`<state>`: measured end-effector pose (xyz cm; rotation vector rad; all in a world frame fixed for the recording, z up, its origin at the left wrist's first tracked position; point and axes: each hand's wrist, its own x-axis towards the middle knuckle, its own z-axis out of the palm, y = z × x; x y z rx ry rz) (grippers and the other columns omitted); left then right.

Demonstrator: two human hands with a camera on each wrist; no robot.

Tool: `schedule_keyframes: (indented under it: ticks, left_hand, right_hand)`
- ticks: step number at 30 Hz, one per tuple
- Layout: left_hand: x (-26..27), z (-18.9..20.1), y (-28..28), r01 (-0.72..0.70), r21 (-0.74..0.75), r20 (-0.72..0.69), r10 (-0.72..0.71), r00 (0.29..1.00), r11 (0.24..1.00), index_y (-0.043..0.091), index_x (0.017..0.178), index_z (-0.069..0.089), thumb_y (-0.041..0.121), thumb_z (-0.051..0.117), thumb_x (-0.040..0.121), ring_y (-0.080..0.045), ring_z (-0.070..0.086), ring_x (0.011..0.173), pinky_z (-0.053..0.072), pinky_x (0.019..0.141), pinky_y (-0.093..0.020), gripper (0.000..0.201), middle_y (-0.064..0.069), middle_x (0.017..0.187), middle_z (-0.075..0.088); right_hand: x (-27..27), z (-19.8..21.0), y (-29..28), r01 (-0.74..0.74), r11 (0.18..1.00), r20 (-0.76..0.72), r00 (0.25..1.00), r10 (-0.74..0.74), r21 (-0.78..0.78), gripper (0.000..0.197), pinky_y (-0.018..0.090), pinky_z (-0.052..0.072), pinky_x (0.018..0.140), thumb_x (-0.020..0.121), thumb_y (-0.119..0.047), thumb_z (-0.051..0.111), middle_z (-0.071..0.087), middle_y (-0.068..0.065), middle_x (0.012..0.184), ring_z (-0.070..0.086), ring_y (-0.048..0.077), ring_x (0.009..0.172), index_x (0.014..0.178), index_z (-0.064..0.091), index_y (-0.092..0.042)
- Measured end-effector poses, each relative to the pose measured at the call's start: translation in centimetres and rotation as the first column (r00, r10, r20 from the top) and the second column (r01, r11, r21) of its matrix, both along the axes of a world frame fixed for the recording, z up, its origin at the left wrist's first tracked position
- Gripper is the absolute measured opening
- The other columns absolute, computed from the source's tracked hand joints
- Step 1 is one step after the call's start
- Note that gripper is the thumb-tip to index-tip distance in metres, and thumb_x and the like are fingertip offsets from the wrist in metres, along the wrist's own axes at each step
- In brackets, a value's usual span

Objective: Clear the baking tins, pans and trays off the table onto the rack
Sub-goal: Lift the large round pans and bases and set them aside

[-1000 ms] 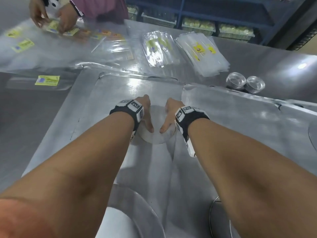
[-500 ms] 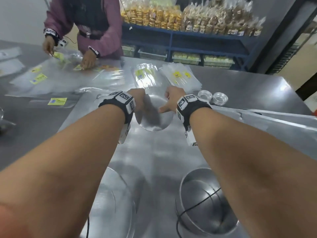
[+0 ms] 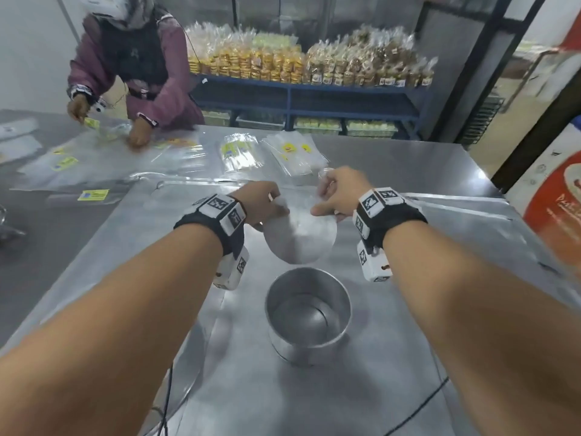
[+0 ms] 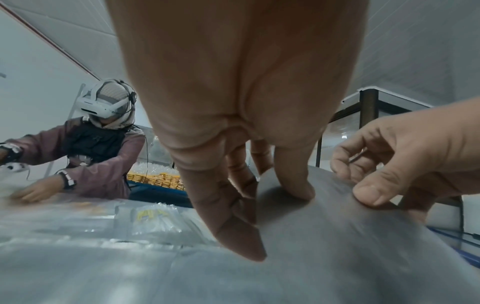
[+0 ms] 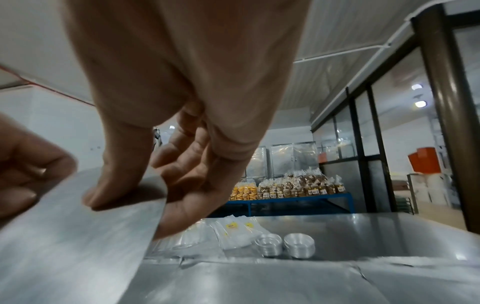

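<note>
I hold a flat round metal disc (image 3: 301, 237) tilted in the air, its far edge higher, above a large flat tray (image 3: 157, 247). My left hand (image 3: 264, 204) pinches its left edge, thumb on top and fingers beneath (image 4: 259, 205). My right hand (image 3: 339, 196) pinches the right edge in the same way (image 5: 168, 195). The disc (image 5: 78, 246) fills the lower left of the right wrist view. Just below the disc and nearer me, a deep round baking tin (image 3: 308, 316) stands upright and empty on the trays.
A second flat tray (image 3: 471, 240) overlaps on the right. Two stacks of small foil cups (image 5: 284, 244) and plastic bags (image 3: 239, 152) lie beyond. Another person (image 3: 132, 73) works at the far left corner. A blue shelf of packed biscuits (image 3: 314, 64) stands behind.
Both hands have lifted the disc off the tray and tipped it up. The head view rose, so the deep round tin now shows below the disc.
</note>
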<state>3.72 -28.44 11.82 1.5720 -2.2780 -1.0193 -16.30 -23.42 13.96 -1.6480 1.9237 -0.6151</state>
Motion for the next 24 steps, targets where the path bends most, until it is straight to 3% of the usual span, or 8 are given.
schedule_keyframes:
  ticks: [3,7,12,16,20,24]
  left_hand:
    - [-0.3,-1.6,2.8,0.010,0.043,-0.034,-0.009,0.999,0.999,0.016,0.092,0.059,0.025,0.067,0.094,-0.027,0.071,0.078,0.064,0.068,-0.045,0.012,-0.013,0.098,0.066]
    - [-0.3,-3.4,6.0,-0.008,0.025,-0.001,0.008,1.000,1.000,0.012,0.100,0.067,0.023,0.067,0.093,-0.024,0.075,0.071,0.063,0.069,-0.034,0.013,-0.008,0.091,0.070]
    - [0.0,-5.1,8.4,0.046,-0.076,0.146,-0.034,0.989,0.996,0.013,0.108,0.076,0.011,0.063,0.088,-0.025,0.070,0.094,0.058,0.086,-0.034,0.024,-0.007,0.103,0.074]
    - [0.2,-6.5,9.6,0.058,-0.091,0.188,-0.040,0.981,0.994,0.024,0.105,0.079,0.004,0.065,0.083,-0.018,0.068,0.095,0.053,0.078,-0.023,0.032,0.001,0.100,0.074]
    - [-0.5,-7.4,10.7,0.071,-0.096,0.214,-0.050,0.976,0.993,0.027,0.102,0.079,0.003,0.067,0.083,-0.019,0.068,0.094,0.058,0.083,-0.029,0.034,0.001,0.100,0.073]
    - [-0.8,-8.6,11.4,0.098,-0.068,0.238,-0.079,0.968,0.993,0.027,0.097,0.080,0.010,0.082,0.077,-0.018,0.069,0.092,0.057,0.076,-0.026,0.027,0.001,0.101,0.073]
  right_hand:
    - [-1.3,-1.3,3.0,-0.005,0.999,0.080,0.997,0.003,0.032,0.031,0.048,0.062,0.062,0.065,-0.008,0.091,0.062,0.006,0.079,0.067,0.026,0.069,0.086,0.068,-0.009]
    - [-1.8,-3.3,6.0,-0.036,0.996,0.123,0.992,0.025,0.084,0.030,0.043,0.063,0.063,0.067,-0.002,0.088,0.065,0.006,0.079,0.066,0.022,0.065,0.093,0.074,-0.006]
    - [-1.1,-5.8,7.8,-0.099,0.987,0.141,0.987,0.081,0.124,0.021,0.039,0.063,0.060,0.069,0.001,0.085,0.072,0.012,0.076,0.072,0.025,0.067,0.086,0.076,-0.007]
    - [-0.5,-7.6,8.4,-0.155,0.970,0.158,0.979,0.126,0.188,0.018,0.046,0.063,0.066,0.071,0.004,0.081,0.074,0.013,0.075,0.074,0.032,0.074,0.084,0.075,-0.007]
    - [0.4,-8.8,8.9,-0.185,0.952,0.125,0.979,0.158,0.244,0.017,0.047,0.063,0.067,0.069,0.001,0.082,0.074,0.012,0.074,0.074,0.033,0.074,0.078,0.076,-0.011]
    - [1.0,-9.8,9.3,-0.172,0.947,0.072,0.985,0.158,0.270,0.022,0.045,0.063,0.067,0.066,0.003,0.083,0.074,0.011,0.076,0.075,0.032,0.072,0.071,0.076,-0.017]
